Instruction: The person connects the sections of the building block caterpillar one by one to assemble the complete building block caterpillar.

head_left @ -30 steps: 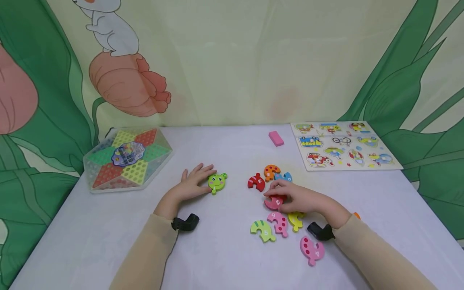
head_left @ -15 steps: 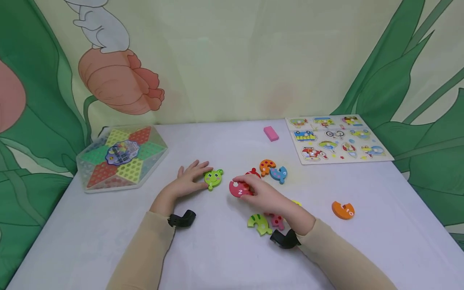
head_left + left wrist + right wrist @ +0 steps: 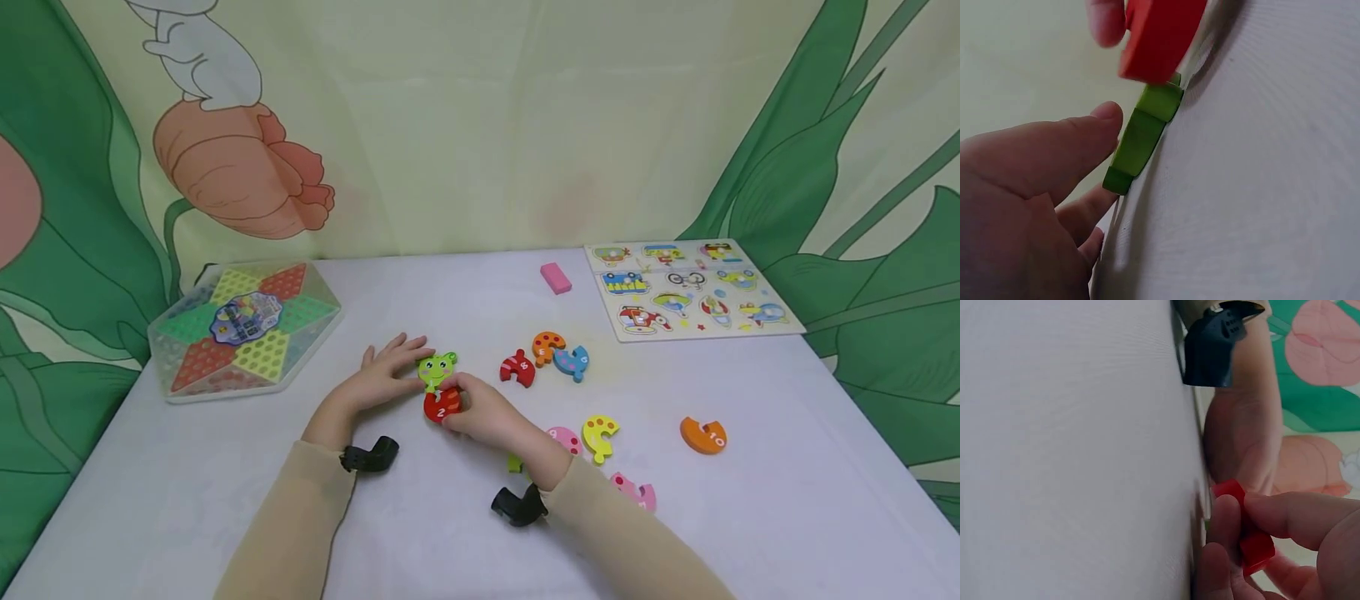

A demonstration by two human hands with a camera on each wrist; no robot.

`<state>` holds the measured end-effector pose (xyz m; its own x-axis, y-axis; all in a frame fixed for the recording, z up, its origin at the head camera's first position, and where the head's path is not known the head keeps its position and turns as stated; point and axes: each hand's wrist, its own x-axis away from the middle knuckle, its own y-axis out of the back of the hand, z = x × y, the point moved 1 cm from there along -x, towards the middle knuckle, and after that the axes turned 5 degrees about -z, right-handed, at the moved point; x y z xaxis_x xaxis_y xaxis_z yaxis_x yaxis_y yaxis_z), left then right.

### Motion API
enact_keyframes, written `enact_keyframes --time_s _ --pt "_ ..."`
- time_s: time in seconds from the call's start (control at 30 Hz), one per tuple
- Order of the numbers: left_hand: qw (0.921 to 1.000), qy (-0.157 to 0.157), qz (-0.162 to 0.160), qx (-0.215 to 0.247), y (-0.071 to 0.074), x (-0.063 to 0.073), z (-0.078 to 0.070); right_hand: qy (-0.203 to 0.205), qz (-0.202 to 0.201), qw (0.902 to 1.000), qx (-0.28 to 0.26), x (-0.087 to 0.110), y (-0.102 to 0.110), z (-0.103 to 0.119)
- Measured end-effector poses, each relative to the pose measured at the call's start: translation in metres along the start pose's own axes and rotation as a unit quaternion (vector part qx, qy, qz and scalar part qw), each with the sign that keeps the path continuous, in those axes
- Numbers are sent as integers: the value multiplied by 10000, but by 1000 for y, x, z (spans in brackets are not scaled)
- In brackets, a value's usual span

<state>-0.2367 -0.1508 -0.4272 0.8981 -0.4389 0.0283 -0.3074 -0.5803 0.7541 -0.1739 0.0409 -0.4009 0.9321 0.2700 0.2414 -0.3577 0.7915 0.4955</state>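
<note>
A light green puzzle piece with a smiling face point(image 3: 435, 372) lies on the table between the thumb and index finger of my left hand point(image 3: 375, 375). In the left wrist view its green edge point(image 3: 1141, 137) shows beside the thumb. My right hand point(image 3: 487, 412) pinches a red puzzle piece numbered 2 point(image 3: 438, 407) right at the face piece's lower tab. From the left wrist, the red piece point(image 3: 1163, 44) overlaps the end of the green one. Thumb and fingers grip the red piece point(image 3: 1257, 548) from both sides in the right wrist view.
Red striped point(image 3: 516, 360), orange point(image 3: 542, 343) and blue point(image 3: 572, 367) pieces lie beyond my right hand. Yellow point(image 3: 591, 433), pink point(image 3: 636, 490) and orange point(image 3: 702, 438) pieces lie rightward. A hexagonal game box point(image 3: 281, 385), pink block point(image 3: 556, 278) and picture board point(image 3: 701, 302) stand farther back.
My right hand has carried the red piece numbered 2 leftward from the loose pieces to the green face piece. The left hand keeps its place at the face piece.
</note>
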Motion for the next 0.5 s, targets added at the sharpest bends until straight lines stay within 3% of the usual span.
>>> enact_keyframes --time_s 0.33,0.5 --pt "9998 -122 37 158 1 0 2 54 -164 9995 -274 -6 -7 -9" --pt "9998 -25 -16 197 1 -1 3 214 -252 9992 -225 -10 -11 -11"
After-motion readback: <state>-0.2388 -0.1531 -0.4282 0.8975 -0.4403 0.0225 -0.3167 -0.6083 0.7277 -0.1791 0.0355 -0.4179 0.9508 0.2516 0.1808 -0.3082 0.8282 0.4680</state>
